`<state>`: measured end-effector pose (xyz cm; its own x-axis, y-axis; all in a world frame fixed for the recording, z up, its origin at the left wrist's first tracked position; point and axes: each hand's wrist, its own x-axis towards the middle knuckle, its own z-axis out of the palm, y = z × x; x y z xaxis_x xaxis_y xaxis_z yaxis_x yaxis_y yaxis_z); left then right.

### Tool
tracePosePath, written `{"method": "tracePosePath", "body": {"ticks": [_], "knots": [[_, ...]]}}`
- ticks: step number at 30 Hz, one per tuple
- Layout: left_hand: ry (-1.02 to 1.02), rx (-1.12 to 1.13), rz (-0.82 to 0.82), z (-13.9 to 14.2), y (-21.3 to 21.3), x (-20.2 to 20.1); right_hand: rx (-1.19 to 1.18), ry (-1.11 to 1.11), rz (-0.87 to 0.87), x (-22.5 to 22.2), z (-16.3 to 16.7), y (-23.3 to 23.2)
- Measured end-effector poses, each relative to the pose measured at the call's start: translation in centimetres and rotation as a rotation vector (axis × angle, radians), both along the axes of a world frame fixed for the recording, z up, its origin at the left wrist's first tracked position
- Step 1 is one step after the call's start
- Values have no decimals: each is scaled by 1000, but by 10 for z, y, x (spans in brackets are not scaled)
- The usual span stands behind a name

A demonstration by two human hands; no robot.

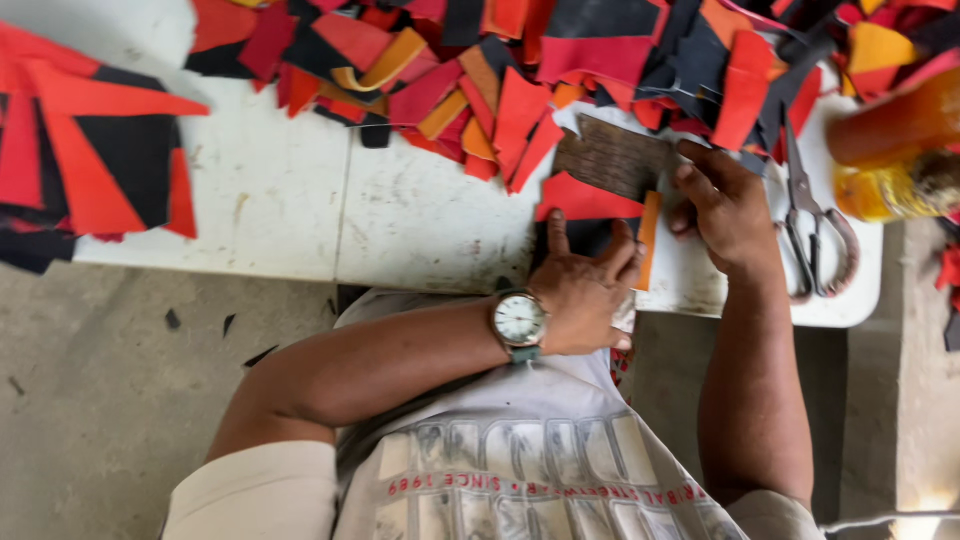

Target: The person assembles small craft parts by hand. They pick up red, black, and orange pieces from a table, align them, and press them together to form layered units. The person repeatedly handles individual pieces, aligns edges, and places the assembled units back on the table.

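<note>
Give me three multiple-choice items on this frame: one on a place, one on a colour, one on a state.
1. Where do the metal scissors lie?
A. on the white table, by the right hand
B. on the concrete floor
C. in the left hand

2. What colour is the flat piece of material that lies between the two hands?
A. green
B. red
C. white

3. How is the left hand?
A. raised clear of the table
B. closed round the scissors
C. laid flat on the pieces at the table's edge, fingers spread

Answers:
1 A: the scissors rest on the tabletop just beside the right hand.
2 B: the piece is plainly red.
3 C: the palm is down and the fingers are splayed, gripping nothing.
</note>
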<state>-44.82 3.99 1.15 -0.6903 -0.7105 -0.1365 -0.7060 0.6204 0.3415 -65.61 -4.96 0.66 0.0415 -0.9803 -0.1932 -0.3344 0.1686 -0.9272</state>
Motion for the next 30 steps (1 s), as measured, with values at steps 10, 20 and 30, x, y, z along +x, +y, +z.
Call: {"method": "tracePosePath", "body": {"ticks": [10, 20, 30], "knots": [[-154, 50, 16, -2, 3, -7, -10, 41, 79, 5, 6, -2], [-169, 16, 20, -5, 6, -9, 41, -277, 134, -14, -1, -1], [-164, -24, 31, 7, 5, -5, 13, -342, 149, -14, -3, 3]]}}
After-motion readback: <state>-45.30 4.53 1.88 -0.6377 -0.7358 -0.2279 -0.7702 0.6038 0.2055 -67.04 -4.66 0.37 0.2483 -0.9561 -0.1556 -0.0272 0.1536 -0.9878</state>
